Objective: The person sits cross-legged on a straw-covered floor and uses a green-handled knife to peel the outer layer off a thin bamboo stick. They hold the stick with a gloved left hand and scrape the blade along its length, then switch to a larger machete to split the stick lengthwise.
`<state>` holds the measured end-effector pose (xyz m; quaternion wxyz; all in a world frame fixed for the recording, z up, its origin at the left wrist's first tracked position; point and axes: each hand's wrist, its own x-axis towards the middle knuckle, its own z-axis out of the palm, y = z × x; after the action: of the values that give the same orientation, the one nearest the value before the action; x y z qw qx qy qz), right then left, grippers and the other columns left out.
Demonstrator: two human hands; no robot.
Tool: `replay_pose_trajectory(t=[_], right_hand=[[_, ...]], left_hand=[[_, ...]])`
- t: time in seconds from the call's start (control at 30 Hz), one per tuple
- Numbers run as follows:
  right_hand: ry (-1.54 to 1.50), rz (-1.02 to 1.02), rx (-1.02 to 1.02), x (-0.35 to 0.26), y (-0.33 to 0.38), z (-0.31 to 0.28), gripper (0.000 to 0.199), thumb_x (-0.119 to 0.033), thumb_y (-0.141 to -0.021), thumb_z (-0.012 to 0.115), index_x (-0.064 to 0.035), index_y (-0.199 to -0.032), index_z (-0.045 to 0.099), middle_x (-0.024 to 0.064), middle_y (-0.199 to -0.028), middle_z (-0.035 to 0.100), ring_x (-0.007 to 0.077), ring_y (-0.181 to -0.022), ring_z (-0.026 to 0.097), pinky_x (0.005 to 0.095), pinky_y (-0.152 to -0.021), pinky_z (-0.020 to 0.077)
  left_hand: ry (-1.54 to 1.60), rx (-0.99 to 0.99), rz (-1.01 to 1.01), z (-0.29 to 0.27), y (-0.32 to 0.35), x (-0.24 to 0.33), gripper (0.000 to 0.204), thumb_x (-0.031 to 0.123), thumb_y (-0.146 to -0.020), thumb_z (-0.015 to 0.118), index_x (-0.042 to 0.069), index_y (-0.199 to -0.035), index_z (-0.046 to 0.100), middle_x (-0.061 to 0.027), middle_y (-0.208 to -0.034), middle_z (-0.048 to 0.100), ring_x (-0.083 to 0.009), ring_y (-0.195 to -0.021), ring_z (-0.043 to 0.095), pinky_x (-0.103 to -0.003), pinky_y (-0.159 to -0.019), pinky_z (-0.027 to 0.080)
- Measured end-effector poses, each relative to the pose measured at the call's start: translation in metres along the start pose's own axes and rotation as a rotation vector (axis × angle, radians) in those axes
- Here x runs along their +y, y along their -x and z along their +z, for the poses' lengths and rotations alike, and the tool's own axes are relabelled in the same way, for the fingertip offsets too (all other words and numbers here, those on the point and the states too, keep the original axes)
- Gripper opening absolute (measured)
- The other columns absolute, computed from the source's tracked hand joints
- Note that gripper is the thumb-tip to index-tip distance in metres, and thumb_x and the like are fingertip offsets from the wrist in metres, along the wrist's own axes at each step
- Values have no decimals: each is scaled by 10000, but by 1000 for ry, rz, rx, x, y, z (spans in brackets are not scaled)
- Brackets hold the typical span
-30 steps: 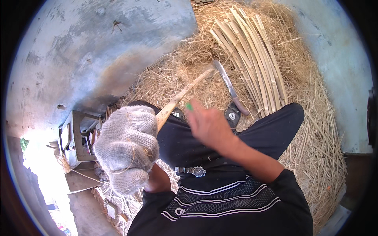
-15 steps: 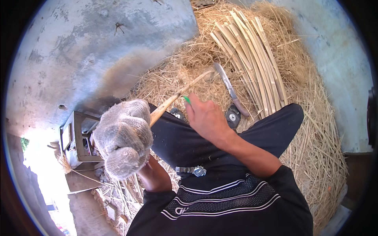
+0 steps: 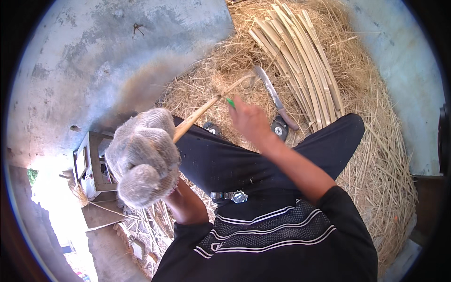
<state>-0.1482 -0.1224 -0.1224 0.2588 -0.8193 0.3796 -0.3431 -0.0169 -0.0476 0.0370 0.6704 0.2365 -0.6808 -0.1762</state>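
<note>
I saw my gloved left hand (image 3: 143, 157) clenched around a bamboo strip (image 3: 206, 109) at frame centre, my right hand (image 3: 251, 121) gripping a green-handled tool (image 3: 230, 103); I judged a slip could cut my thigh (image 3: 244, 162).

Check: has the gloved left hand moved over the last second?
Cannot tell for certain. The left hand sits a little higher against the bamboo bundle, but the camera shifts too. Its grip is on the stick.

One curved knife (image 3: 275, 96) at 1 o'clock, one wristwatch (image 3: 233, 196) centre, one bundle of split bamboo strips (image 3: 300, 61), too many to count.
</note>
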Motion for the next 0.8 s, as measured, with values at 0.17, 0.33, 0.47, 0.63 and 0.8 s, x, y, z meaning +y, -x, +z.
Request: replay_pose_trajectory(t=[0.17, 0.33, 0.47, 0.63, 0.8], right_hand=[[172, 106, 2, 35, -18, 7, 255, -278, -1003, 529, -25, -978, 531, 246, -627, 606, 470, -637, 636, 560, -593, 512], [-119, 217, -198, 26, -23, -16, 312, -317, -1026, 488, -9, -1055, 532, 266, -660, 616, 463, -674, 652, 548, -595, 510], [-385, -49, -167, -59, 8, -53, 268, -260, -1018, 519, -7, -1103, 496, 218, -598, 593, 436, -546, 616, 526, -502, 466], [-297, -75, 14, -57, 29, -34, 180, -201, -1001, 554, -37, -980, 483, 171, -539, 573, 379, -484, 616, 476, -435, 473], [-264, -49, -79, -64, 21, -54, 183, -195, -992, 567, -35, -959, 485, 157, -517, 561, 376, -466, 608, 477, -416, 468]], left_hand=[[-52, 159, -124, -7, 3, 7, 236, 220, -846, 588, 62, -679, 534, -40, -572, 503, -146, -485, 449, -316, -442, 344], [-919, 418, -103, 6, 23, 19, 241, 217, -859, 598, -24, -865, 598, -124, -776, 608, -184, -695, 571, -321, -637, 482], [-1065, 510, -111, 4, 50, 16, 234, 175, -894, 553, -55, -893, 598, -144, -825, 642, -197, -704, 590, -341, -652, 509], [-1759, 231, 199, 1, 62, 17, 268, 127, -918, 664, -65, -1088, 587, -199, -1034, 665, -306, -908, 678, -433, -831, 571], [-1866, 181, 308, -4, 64, 12, 346, 179, -881, 757, -20, -1109, 591, -167, -1064, 651, -352, -970, 659, -460, -847, 564]])
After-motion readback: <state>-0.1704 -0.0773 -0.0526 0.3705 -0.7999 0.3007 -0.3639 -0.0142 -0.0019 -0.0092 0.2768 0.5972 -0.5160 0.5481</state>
